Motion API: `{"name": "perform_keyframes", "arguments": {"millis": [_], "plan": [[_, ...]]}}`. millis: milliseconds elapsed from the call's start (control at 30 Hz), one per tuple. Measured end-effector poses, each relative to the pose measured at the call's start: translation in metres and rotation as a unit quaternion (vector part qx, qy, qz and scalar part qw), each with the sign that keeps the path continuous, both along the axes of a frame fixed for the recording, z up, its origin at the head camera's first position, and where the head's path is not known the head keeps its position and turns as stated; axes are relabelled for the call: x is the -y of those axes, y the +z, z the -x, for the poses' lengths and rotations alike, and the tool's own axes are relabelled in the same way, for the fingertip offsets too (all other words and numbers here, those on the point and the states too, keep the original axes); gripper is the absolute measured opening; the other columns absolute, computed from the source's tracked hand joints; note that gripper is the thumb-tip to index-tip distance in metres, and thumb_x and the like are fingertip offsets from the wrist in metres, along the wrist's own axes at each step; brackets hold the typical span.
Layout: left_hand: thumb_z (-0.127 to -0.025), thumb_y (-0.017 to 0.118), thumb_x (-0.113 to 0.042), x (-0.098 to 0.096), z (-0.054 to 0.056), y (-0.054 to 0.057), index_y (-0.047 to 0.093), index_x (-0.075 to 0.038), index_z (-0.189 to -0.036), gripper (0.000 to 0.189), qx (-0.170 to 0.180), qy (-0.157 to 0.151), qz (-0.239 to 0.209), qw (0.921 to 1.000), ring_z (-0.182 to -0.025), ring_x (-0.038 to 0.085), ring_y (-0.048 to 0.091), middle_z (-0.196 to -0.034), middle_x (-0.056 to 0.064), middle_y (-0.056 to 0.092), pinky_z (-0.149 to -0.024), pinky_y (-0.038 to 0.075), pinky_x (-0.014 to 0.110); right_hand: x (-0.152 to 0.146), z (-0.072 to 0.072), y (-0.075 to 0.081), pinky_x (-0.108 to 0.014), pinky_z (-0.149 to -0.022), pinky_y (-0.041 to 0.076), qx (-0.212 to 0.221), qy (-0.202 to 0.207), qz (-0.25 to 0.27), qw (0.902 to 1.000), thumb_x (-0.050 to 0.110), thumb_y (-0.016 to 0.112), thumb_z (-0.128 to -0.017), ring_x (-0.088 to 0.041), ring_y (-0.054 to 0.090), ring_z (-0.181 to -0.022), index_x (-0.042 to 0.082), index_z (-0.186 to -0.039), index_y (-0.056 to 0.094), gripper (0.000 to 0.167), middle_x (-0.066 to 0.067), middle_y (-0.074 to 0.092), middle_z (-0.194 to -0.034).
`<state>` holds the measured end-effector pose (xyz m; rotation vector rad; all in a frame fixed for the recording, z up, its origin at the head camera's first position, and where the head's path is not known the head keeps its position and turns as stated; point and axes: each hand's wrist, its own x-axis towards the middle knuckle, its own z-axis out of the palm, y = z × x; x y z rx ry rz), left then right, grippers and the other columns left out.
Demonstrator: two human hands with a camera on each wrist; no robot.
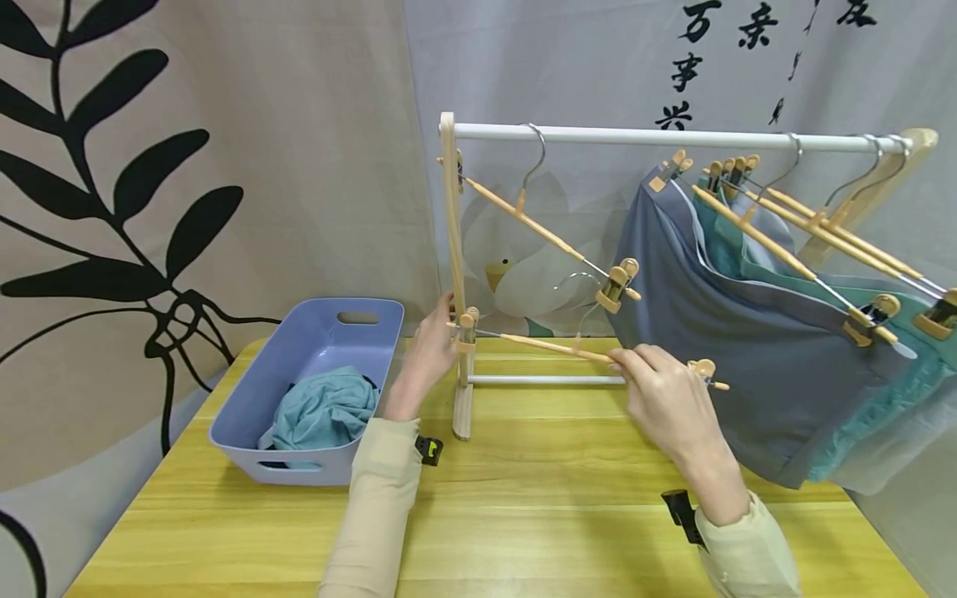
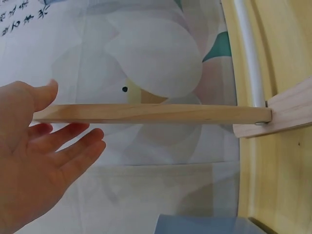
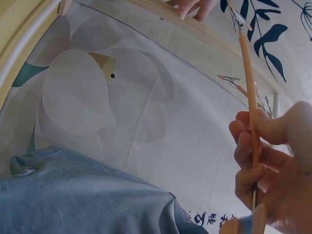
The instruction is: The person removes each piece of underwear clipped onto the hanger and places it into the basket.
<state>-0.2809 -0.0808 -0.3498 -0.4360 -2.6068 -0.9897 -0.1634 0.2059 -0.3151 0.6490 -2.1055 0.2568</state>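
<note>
My right hand [image 1: 668, 404] pinches the wooden bar of a clip hanger [image 1: 553, 345], held in front of the rack below the top rail. In the right wrist view, thumb and fingers close round that hanger bar [image 3: 247, 73]. Its clips bear no cloth, and its hook points up. My left hand [image 1: 429, 353] is at the rack's left wooden post [image 1: 453, 224]. Seen from the left wrist, thumb and loosely extended fingers lie on either side of the post [image 2: 156, 113]; firm contact cannot be made out. Another bare clip hanger [image 1: 523, 218] hangs from the white rail [image 1: 635, 135].
Right on the rail hang a grey-blue garment [image 1: 695, 332] and teal garments [image 1: 927, 349] on clip hangers. A blue plastic basket [image 1: 287, 465] with crumpled teal cloth [image 1: 326, 409] stands left on the wooden table [image 1: 538, 515]. A patterned curtain [image 1: 314, 149] hangs behind.
</note>
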Motion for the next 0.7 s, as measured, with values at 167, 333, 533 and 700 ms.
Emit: {"name": "perform_keyframes", "arguments": {"millis": [167, 333, 533, 700], "plan": [[-0.095, 0.051, -0.007, -0.002, 0.004, -0.001, 0.030, 0.000, -0.144, 0.053, -0.020, 0.008, 0.007, 0.9997, -0.108, 0.039, 0.062, -0.132, 0.022, 0.055, -0.083, 0.054, 0.046, -0.001, 0.000, 0.001, -0.040, -0.055, 0.052, 0.002, -0.004, 0.000, 1.0000, 0.001, 0.066, -0.083, -0.027, 0.063, -0.065, 0.001, -0.089, 0.070, 0.007, -0.009, 0.064, -0.073], [-0.096, 0.052, -0.011, -0.004, 0.009, -0.004, 0.039, 0.003, -0.135, 0.043, -0.033, 0.014, 0.007, 0.9993, -0.102, 0.037, 0.065, -0.122, 0.021, 0.059, -0.080, 0.056, 0.043, -0.001, 0.001, 0.001, -0.039, -0.054, 0.052, 0.005, -0.009, -0.002, 0.9999, 0.000, 0.068, -0.081, -0.026, 0.063, -0.064, 0.001, -0.089, 0.070, 0.009, -0.010, 0.065, -0.072], [-0.096, 0.053, -0.015, -0.008, 0.014, -0.008, 0.048, 0.004, -0.122, 0.033, -0.044, 0.041, 0.005, 0.9982, -0.091, 0.035, 0.067, -0.107, 0.018, 0.062, -0.075, 0.056, 0.042, -0.004, 0.002, 0.002, -0.038, -0.053, 0.052, 0.008, -0.017, 0.001, 0.9998, -0.002, 0.068, -0.081, -0.026, 0.062, -0.063, 0.000, -0.089, 0.070, 0.008, -0.011, 0.065, -0.072], [-0.096, 0.054, -0.018, -0.011, 0.015, -0.010, 0.049, 0.002, -0.119, 0.031, -0.055, 0.054, 0.003, 0.9970, -0.087, 0.036, 0.067, -0.103, 0.016, 0.062, -0.072, 0.056, 0.043, -0.006, 0.003, 0.005, -0.039, -0.054, 0.052, 0.005, -0.030, 0.006, 0.9995, 0.000, 0.070, -0.081, -0.027, 0.063, -0.064, 0.000, -0.088, 0.070, 0.007, -0.011, 0.065, -0.073]]}}
